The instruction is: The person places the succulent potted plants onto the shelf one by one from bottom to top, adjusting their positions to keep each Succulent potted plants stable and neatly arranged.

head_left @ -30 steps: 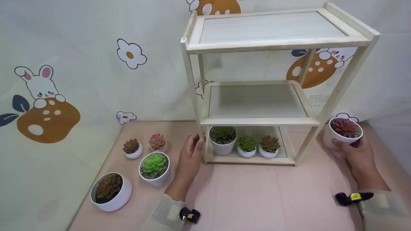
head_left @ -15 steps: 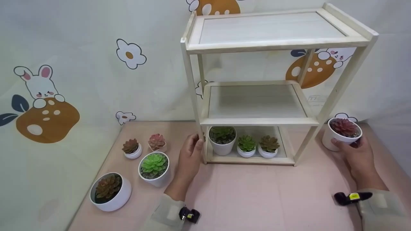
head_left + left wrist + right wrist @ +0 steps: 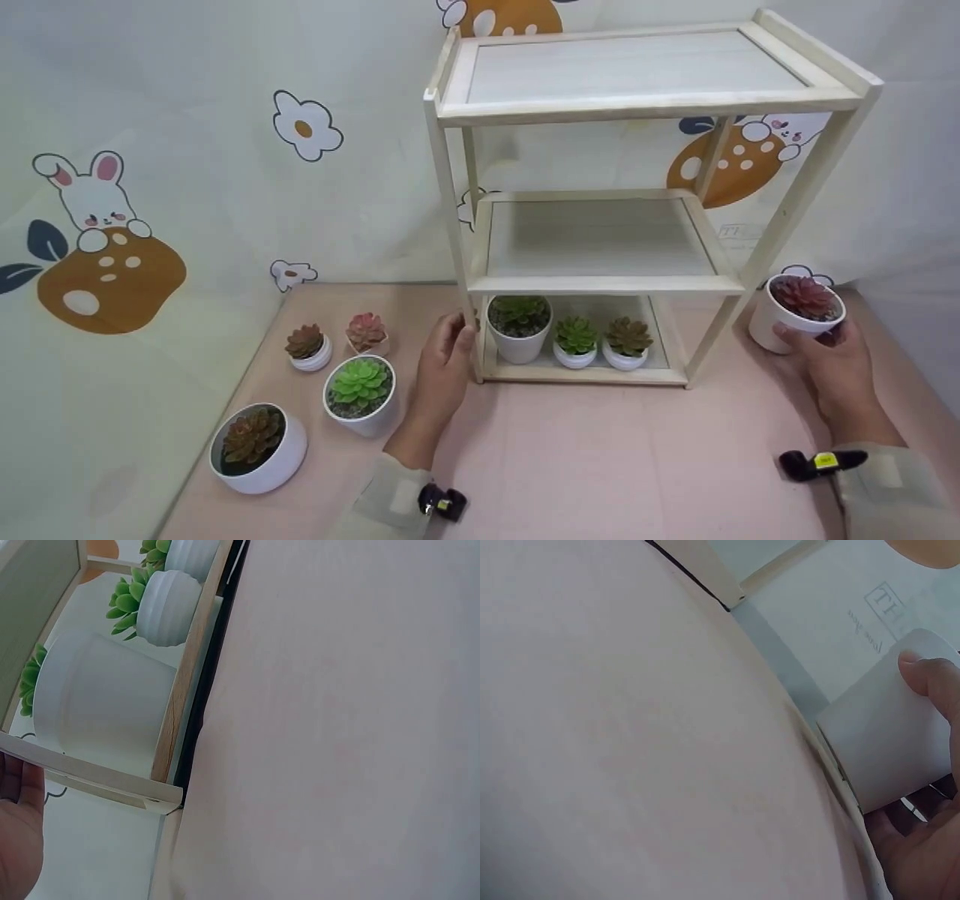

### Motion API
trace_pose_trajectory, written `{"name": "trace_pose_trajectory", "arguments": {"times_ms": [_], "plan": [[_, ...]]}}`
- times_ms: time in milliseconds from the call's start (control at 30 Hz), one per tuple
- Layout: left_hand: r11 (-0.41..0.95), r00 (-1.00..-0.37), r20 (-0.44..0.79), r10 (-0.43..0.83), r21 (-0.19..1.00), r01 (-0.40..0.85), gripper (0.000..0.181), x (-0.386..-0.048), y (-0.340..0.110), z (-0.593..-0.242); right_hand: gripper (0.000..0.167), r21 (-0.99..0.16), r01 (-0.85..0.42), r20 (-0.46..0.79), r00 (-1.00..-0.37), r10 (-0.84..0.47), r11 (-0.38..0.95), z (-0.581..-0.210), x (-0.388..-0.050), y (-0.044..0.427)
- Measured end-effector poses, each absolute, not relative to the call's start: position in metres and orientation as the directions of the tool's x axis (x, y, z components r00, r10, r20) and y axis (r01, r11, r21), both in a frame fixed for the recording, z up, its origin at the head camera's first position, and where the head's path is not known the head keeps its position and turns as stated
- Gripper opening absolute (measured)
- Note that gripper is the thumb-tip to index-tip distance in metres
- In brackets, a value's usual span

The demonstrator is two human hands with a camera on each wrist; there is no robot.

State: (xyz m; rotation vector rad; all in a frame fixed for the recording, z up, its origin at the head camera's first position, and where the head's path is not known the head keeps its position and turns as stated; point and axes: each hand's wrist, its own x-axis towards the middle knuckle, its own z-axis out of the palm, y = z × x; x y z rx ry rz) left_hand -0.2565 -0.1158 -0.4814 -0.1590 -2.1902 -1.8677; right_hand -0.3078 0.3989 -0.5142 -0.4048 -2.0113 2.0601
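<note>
My right hand [image 3: 844, 375] grips a white pot with a dark red succulent [image 3: 806, 300], thumb on its front, to the right of the wooden shelf [image 3: 607, 285]. In the right wrist view the pot [image 3: 892, 724] is low, at the tabletop; whether it touches cannot be told. My left hand [image 3: 442, 371] holds the shelf's front left post [image 3: 454, 225], its fingertips partly hidden behind it. On the bottom tier stand a larger potted green succulent [image 3: 520, 330], a small green one [image 3: 576, 341] and a small brownish one [image 3: 628, 343].
Left of the shelf, on the pink tabletop [image 3: 577, 457], stand a bright green succulent [image 3: 361, 394], a wide-potted brown one [image 3: 259, 450], a small brown one [image 3: 307, 347] and a small pink one [image 3: 367, 334]. A patterned cloth [image 3: 202, 187] hangs behind.
The right hand and the red succulent's pot have shifted very slightly to the left. My left hand stays at the shelf post, and the other pots have not moved.
</note>
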Motion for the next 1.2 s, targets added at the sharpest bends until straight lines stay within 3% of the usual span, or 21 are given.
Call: {"name": "trace_pose_trajectory", "arguments": {"times_ms": [300,633,1200], "plan": [[0.187,-0.957,0.279,-0.074,0.947,0.262,0.043,-0.257,-0.115,-0.481,0.091,-0.997,-0.016,-0.008,-0.947,0.321,-0.072,-0.51,-0.299,0.4],[0.128,-0.953,0.295,-0.069,0.95,0.285,0.041,-0.259,-0.114,-0.482,0.071,-0.937,-0.207,0.14,-0.961,0.238,-0.282,-0.497,-0.291,0.394],[0.173,-0.956,0.283,-0.077,0.948,0.267,0.042,-0.257,-0.117,-0.482,0.067,-0.961,-0.25,0.232,-0.962,0.145,-0.12,-0.471,-0.279,0.381]]}}
